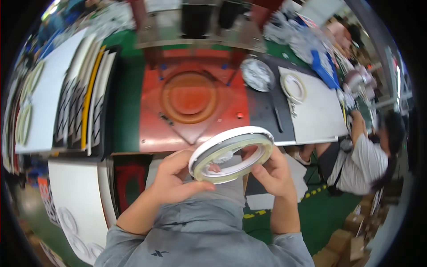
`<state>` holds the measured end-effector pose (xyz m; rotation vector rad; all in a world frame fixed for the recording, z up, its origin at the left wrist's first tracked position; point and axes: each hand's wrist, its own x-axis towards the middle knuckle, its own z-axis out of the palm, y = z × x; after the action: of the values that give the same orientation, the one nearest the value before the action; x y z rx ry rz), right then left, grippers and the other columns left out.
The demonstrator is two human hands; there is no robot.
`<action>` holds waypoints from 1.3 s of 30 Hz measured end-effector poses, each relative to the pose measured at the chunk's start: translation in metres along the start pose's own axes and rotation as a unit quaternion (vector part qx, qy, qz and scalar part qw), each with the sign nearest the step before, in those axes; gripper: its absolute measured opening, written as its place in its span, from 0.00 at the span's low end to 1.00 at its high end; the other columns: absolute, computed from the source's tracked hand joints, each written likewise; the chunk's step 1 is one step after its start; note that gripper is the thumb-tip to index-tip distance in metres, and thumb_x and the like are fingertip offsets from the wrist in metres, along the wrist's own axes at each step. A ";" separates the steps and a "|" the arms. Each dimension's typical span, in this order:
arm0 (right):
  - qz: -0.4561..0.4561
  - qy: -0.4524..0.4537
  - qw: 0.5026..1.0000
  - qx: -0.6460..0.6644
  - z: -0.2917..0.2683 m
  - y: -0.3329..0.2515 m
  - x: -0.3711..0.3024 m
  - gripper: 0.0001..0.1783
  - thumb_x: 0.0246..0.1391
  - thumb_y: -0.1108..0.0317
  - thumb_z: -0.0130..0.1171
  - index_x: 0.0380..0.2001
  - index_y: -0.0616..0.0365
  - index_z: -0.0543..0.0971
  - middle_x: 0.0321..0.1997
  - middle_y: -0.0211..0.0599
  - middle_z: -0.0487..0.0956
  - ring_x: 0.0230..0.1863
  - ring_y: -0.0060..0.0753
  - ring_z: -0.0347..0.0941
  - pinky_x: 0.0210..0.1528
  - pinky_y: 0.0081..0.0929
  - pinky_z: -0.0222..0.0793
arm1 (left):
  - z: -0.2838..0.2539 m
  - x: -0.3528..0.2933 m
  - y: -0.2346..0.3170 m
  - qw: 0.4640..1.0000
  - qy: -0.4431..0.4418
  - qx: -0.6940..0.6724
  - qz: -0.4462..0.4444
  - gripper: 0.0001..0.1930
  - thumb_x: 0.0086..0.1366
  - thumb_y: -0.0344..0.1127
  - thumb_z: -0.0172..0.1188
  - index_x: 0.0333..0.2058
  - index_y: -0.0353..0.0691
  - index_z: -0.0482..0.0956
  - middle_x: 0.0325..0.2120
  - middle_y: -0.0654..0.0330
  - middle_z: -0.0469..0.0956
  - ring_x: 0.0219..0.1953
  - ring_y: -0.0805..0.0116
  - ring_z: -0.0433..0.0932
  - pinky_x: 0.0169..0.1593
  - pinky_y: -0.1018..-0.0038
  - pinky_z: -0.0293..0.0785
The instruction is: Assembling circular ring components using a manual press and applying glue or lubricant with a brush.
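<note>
A round ring-shaped part point(231, 135) with a white rim, a grey band and a pale yellowish lower edge is held up in front of my body, tilted. My left hand point(175, 178) grips its left side, the thumb along the lower edge. On the opposite side my right hand point(275, 172) closes round the rim, thumb at the front. Beyond the ring lies a red plate point(153, 127) bearing a round orange-brown fixture point(189, 95) with a circular groove.
Right of the plate are a dish of white pieces point(258, 74), a dark bar point(277, 116) and a pale board point(318, 111) with another ring point(293, 87). Upright panels point(84, 89) stand left. A machine frame point(200, 42) rises behind. At right a person point(360, 160) sits near cardboard boxes point(340, 240).
</note>
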<state>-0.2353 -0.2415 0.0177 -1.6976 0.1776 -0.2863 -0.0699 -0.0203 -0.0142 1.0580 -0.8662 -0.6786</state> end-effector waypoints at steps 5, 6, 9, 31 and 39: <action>0.000 0.106 0.983 0.149 -0.014 0.007 -0.028 0.16 0.69 0.63 0.57 0.50 0.65 0.76 0.35 0.31 0.78 0.23 0.12 0.65 0.25 0.13 0.58 | 0.027 0.021 -0.018 0.988 -0.087 -0.097 -0.084 0.14 0.68 0.25 0.67 0.51 0.30 0.80 0.47 0.55 0.83 0.48 0.69 0.81 0.54 0.71 0.77; -0.019 0.144 0.980 0.134 -0.019 0.008 -0.028 0.17 0.70 0.58 0.54 0.47 0.64 0.76 0.28 0.30 0.76 0.19 0.12 0.61 0.20 0.13 0.52 | 0.038 0.024 -0.020 0.983 -0.075 -0.093 -0.136 0.15 0.68 0.25 0.67 0.52 0.30 0.80 0.47 0.57 0.83 0.46 0.72 0.80 0.52 0.73 0.77; 0.007 0.301 0.940 0.157 -0.058 0.020 -0.028 0.21 0.73 0.54 0.49 0.43 0.65 0.77 0.22 0.30 0.75 0.19 0.16 0.65 0.23 0.17 0.58 | 0.056 0.025 -0.030 0.979 -0.105 -0.048 -0.169 0.15 0.69 0.27 0.67 0.53 0.34 0.79 0.42 0.62 0.82 0.38 0.82 0.76 0.42 0.80 0.73; -0.024 0.401 0.899 0.174 -0.183 0.024 -0.030 0.19 0.75 0.56 0.51 0.45 0.64 0.78 0.31 0.33 0.78 0.22 0.16 0.64 0.22 0.14 0.55 | 0.053 -0.002 -0.041 0.986 -0.090 0.068 -0.120 0.05 0.69 0.24 0.63 0.42 0.32 0.83 0.36 0.60 0.83 0.36 0.77 0.78 0.40 0.79 0.74; -0.006 0.177 0.965 0.193 -0.055 0.007 -0.012 0.22 0.77 0.55 0.44 0.52 0.66 0.75 0.27 0.32 0.78 0.16 0.13 0.61 0.17 0.12 0.56 | 0.060 0.080 -0.010 0.968 -0.082 -0.186 -0.144 0.22 0.75 0.38 0.61 0.62 0.33 0.72 0.48 0.60 0.81 0.42 0.78 0.77 0.49 0.78 0.75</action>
<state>-0.2626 -0.2918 0.0165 -1.2521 0.3523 -0.5957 -0.0820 -0.1163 0.0117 0.8005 -0.6941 -1.1398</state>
